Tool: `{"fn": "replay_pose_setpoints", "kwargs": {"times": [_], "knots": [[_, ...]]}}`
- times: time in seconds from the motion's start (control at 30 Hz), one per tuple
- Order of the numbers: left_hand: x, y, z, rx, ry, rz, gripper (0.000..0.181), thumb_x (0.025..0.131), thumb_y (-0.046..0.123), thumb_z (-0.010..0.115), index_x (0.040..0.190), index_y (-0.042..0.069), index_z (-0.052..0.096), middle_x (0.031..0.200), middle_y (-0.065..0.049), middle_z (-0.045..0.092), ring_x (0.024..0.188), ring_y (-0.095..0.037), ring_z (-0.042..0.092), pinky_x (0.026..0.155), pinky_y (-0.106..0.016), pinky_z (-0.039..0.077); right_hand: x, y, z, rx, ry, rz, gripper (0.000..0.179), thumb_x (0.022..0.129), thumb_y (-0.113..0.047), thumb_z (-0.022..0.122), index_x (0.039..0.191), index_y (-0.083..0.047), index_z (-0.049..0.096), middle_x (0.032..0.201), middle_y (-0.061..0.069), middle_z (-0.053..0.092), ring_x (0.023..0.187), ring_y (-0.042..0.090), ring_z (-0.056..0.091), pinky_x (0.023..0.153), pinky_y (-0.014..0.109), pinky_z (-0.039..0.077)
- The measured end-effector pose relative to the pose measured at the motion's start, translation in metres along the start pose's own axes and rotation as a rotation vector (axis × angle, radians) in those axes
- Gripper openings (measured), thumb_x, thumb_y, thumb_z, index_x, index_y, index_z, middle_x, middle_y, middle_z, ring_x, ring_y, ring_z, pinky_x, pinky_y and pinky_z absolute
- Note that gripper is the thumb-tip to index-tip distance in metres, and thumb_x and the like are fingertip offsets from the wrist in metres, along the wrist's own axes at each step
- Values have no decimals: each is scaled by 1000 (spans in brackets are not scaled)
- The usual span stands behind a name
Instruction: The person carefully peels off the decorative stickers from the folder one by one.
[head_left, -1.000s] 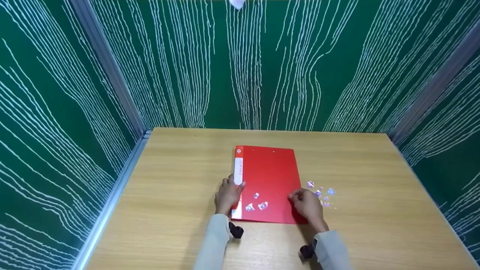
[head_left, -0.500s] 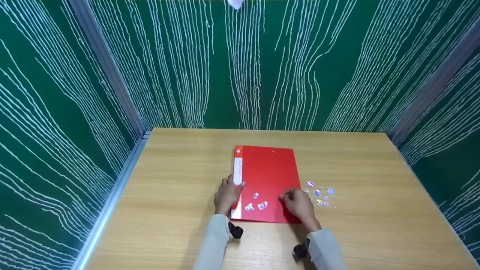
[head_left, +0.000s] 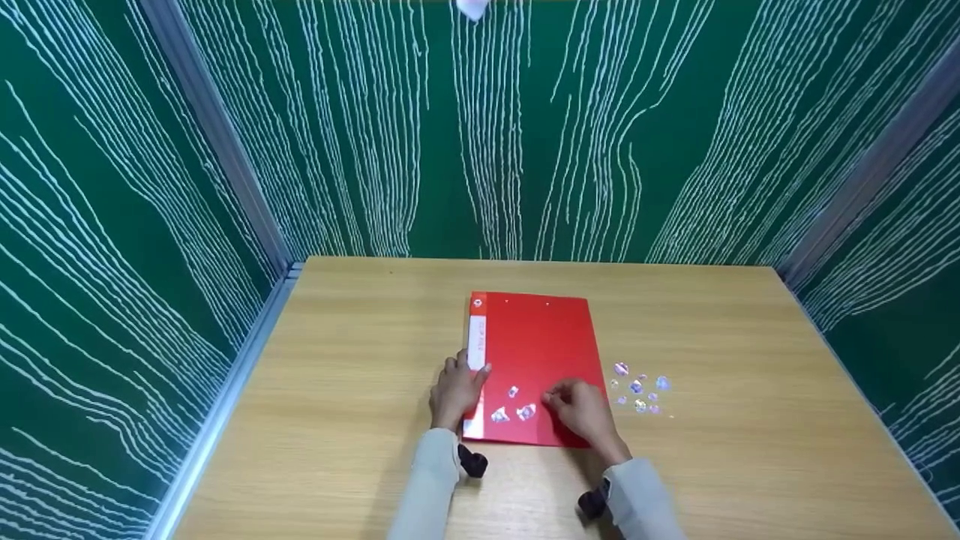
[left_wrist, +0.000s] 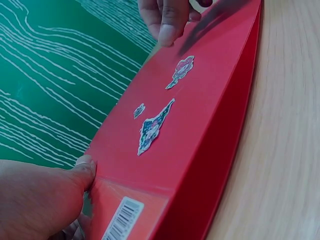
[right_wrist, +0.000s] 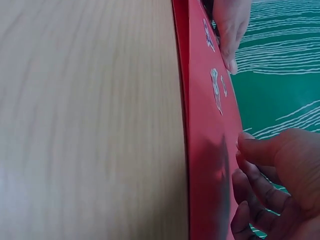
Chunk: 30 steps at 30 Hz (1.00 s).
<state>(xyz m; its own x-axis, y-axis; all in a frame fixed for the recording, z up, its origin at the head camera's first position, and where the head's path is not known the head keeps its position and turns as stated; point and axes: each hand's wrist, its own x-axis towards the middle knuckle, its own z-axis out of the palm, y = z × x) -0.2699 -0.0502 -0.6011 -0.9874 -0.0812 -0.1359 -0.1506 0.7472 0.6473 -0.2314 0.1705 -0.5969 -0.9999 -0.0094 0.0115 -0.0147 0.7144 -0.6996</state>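
A red file folder (head_left: 540, 337) lies on the table, its white-labelled spine to the left. My left hand (head_left: 454, 391) holds that spine edge, thumb on the cover and fingers along the outer side. Several small cut-out stickers (head_left: 500, 414) lie on the lower left of the cover; a flower-shaped sticker (left_wrist: 181, 71) shows in the left wrist view. Over the cover, just right of these, my right hand (head_left: 585, 409) has thumb and forefinger tips together. They pinch a small sticker that is almost wholly hidden by the fingertips.
Several loose stickers (head_left: 637, 386) are scattered on the wooden table (head_left: 360, 360) to the right of the folder. Green walls (head_left: 442, 150) with white wavy lines enclose the table at the back and sides. A barcode label (left_wrist: 123, 218) is on the spine.
My right hand has moved left over the cover, away from the loose stickers, uncovering more of them. The left hand and the folder have stayed in place.
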Motion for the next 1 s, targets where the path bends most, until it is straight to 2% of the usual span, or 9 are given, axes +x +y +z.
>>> {"fn": "replay_pose_setpoints", "kwargs": {"times": [0.23,0.43,0.7,1.0], "knots": [[-1,-1,0,-5,6,-3,66,98,50,55,150,14,38,119,-10,54,103,-24,55,87,-49,48,-1,-5,5,14,-44,24,4,89,-14,74,91,-16,77,88,-2,75,76,13,57,72,29,49],[-1,1,-1,8,8,-13,66,98,50,54,150,14,38,121,-11,54,106,-26,56,88,-51,48,-2,-8,7,4,-74,28,6,88,-14,76,91,-17,79,90,-1,76,79,14,59,78,34,53],[-2,2,-2,-9,29,16,65,99,49,54,150,12,39,121,-14,55,108,-29,57,87,-53,48,-2,-8,9,-55,-26,-7,5,81,-20,82,86,-18,81,84,-6,77,79,10,61,75,31,51],[-2,1,-1,-4,14,9,66,99,50,53,151,12,38,122,-13,54,105,-28,57,86,-51,48,-4,-7,11,-8,-63,43,8,84,-18,80,89,-24,81,87,-7,76,83,13,62,81,33,54]]}}
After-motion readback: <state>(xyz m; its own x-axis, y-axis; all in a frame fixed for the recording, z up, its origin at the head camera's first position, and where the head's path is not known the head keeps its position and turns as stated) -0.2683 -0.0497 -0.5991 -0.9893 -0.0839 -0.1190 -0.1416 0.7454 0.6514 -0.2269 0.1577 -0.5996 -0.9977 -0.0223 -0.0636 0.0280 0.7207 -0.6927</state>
